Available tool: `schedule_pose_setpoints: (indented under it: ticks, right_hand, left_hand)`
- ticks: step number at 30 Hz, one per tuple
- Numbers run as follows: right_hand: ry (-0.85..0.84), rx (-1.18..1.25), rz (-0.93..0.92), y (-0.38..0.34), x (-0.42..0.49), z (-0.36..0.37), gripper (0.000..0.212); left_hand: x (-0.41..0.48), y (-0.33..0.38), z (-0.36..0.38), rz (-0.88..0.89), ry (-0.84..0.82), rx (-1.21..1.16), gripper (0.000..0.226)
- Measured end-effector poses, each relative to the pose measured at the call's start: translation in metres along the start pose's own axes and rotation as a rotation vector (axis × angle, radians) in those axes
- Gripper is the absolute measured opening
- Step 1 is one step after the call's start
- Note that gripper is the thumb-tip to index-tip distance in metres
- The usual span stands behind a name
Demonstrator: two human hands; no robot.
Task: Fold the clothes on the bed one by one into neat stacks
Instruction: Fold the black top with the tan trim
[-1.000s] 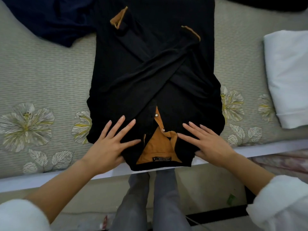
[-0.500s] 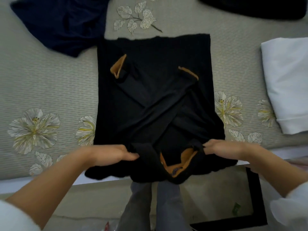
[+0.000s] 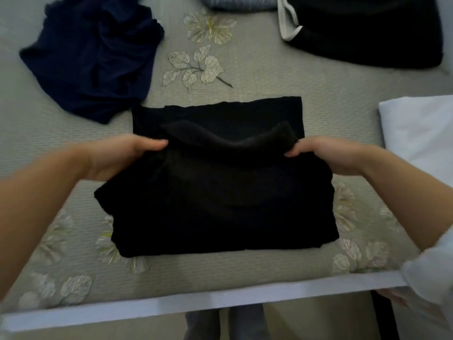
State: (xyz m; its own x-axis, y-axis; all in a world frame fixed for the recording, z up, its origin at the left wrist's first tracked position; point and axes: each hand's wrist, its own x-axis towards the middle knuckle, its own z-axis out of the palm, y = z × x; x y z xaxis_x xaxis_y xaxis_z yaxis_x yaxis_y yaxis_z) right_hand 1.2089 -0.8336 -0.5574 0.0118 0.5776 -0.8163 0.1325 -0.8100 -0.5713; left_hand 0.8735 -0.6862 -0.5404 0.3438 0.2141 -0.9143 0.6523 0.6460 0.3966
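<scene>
A black shirt lies in the middle of the bed, its near half doubled over towards the far hem. My left hand pinches the left corner of the raised folded edge. My right hand pinches the right corner. The edge sags between both hands and hangs just above the lower layer. The orange collar is hidden inside the fold.
A crumpled navy garment lies at the far left. A black garment with a white drawstring is at the far right. A folded white cloth sits at the right edge. The bed's white front rim runs below.
Both hands took hold of the shirt's collar end and carried it away from me, over the body. The orange collar and sleeve trim have gone out of sight.
</scene>
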Motion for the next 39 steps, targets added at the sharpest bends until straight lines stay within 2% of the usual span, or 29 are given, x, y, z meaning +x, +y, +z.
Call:
schedule_pose_setpoints:
  ticks: [3, 4, 6, 7, 8, 9, 12, 13, 15, 18, 19, 22, 23, 25, 27, 30, 32, 33, 36, 39]
  right_hand:
    - [0.151, 0.043, -0.081, -0.030, 0.034, -0.017, 0.016]
    - [0.228, 0.015, -0.141, -0.036, 0.045, -0.019, 0.014]
    - [0.447, -0.124, -0.251, -0.036, 0.067, -0.020, 0.019]
    - [0.570, -0.214, -0.275, -0.031, 0.076, -0.018, 0.028]
    - [0.664, -0.287, -0.277, -0.023, 0.082, -0.013, 0.036]
    - [0.715, -0.329, -0.276, -0.013, 0.085, -0.008, 0.042]
    - [0.772, -0.388, -0.275, 0.027, 0.086, 0.002, 0.046]
    - [0.803, -0.380, -0.250, 0.038, 0.085, 0.002, 0.047]
    - [0.864, -0.397, -0.174, 0.053, 0.085, 0.000, 0.046]
    - [0.876, -0.425, -0.224, 0.059, 0.089, -0.007, 0.021]
    - [0.880, -0.340, -0.275, 0.058, 0.090, -0.010, 0.015]
    - [0.932, -0.094, -0.352, 0.052, 0.088, -0.022, 0.015]
    - [0.931, -0.110, -0.337, 0.054, 0.085, -0.025, 0.018]
    - [0.901, -0.209, -0.261, 0.062, 0.080, -0.028, 0.043]
    - [0.889, -0.165, -0.181, 0.074, 0.067, -0.021, 0.055]
    - [0.835, -0.154, -0.040, 0.100, 0.040, 0.006, 0.054]
    - [0.712, -0.241, 0.005, 0.116, 0.026, 0.023, 0.052]
    - [0.648, -0.225, -0.012, 0.122, 0.022, 0.028, 0.044]
    - [0.480, 0.056, -0.087, 0.127, 0.011, 0.023, 0.020]
    - [0.303, 0.231, -0.073, 0.129, 0.001, 0.004, 0.021]
  left_hand:
    - [0.012, 0.042, -0.016, 0.088, 0.088, 0.039, 0.038]
    - [0.019, 0.048, -0.021, 0.137, 0.163, 0.073, 0.039]
    - [0.045, 0.048, -0.030, 0.303, 0.494, 0.217, 0.035]
    - [0.059, 0.042, -0.032, 0.381, 0.720, 0.298, 0.037]
    - [0.069, 0.032, -0.029, 0.429, 0.876, 0.347, 0.042]
    - [0.077, 0.019, -0.024, 0.460, 0.935, 0.378, 0.047]
    - [0.097, -0.028, -0.006, 0.412, 0.957, 0.556, 0.064]
    - [0.100, -0.042, -0.001, 0.363, 0.986, 0.559, 0.069]
    - [0.104, -0.060, 0.009, 0.290, 1.063, 0.422, 0.076]
    - [0.106, -0.075, 0.017, 0.264, 1.161, 0.347, 0.067]
    - [0.106, -0.079, 0.017, 0.302, 1.176, 0.349, 0.061]
    - [0.103, -0.090, 0.018, 0.366, 1.177, 0.281, 0.045]
    - [0.101, -0.095, 0.019, 0.358, 1.186, 0.249, 0.043]
    - [0.096, -0.105, 0.022, 0.330, 1.209, 0.166, 0.045]
    - [0.088, -0.117, 0.029, 0.290, 1.210, 0.105, 0.049]
    - [0.077, -0.137, 0.045, 0.271, 1.165, 0.074, 0.052]
    - [0.071, -0.146, 0.055, 0.259, 1.152, 0.101, 0.049]
    - [0.069, -0.149, 0.057, 0.265, 1.149, 0.108, 0.045]
    - [0.062, -0.153, 0.052, 0.331, 1.211, 0.102, 0.034]
    - [0.055, -0.162, 0.043, 0.385, 1.276, 0.120, 0.027]
